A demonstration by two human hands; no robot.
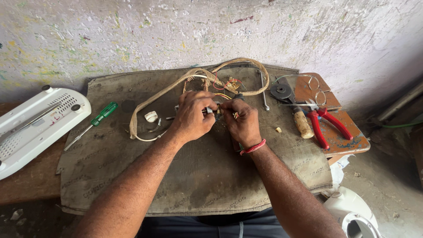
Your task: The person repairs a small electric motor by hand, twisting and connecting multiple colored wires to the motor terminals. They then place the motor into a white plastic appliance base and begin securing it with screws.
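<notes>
Small metal part sat pinched between both hands, near the middle of the brown mat, a little toward its far edge. My left hand was clenched around the part from the left, fingers curled over it. My right hand gripped it from the right with thumb and fingertips; a red band sat on that wrist. I could not tell what the part was, as the fingers hid most of it.

Thin red and yellow wires ran from the hands toward the mat's far edge. A cream cable looped around them, from the far edge down to the left. A small white cap lay just left of the left hand.

A green-handled screwdriver lay across the mat's left edge. A white appliance housing rested beyond that edge. A metal rod lay near the far right corner. On the rusty tray at the right edge I noted red-handled pliers, a wooden-handled tool, a dark disc and spectacles.
</notes>
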